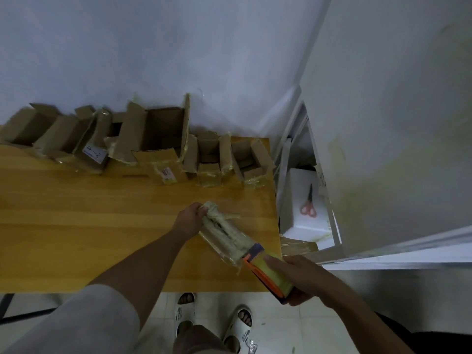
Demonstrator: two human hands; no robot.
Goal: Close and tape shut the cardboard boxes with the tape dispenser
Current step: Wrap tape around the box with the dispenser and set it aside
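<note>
Setting: a person stands at a wooden table (76, 213) set against a pale wall, seen from a head-worn camera looking down past both bare forearms.

Box in work: a small, narrow cardboard box (224, 238), heavily wrapped in crumpled clear tape, lies slantwise on the table near its right front corner, between the two hands.

Left hand: the left hand (189, 218) grips the far end of the box, fingers curled round the bunched tape there.

Right hand: the right hand (293, 274) is wrapped round a tape dispenser (265, 272), orange and blue with a yellowish roll, thumb lying on the roll.

Dispenser and box: the dispenser's front end meets the near end of the box, at the table's front right corner; the hands are well apart, one at each end of the box.

Other boxes: a row of open cardboard boxes (163, 134), flaps up and old tape hanging from them, stands along the table's far edge by the wall.

Beside the table: scissors (308, 204) with red handles lie on a white foam block (304, 226) to the right, below table height.

Floor: feet in white slippers (237, 325) show on pale tiles under the table's front edge.
</note>
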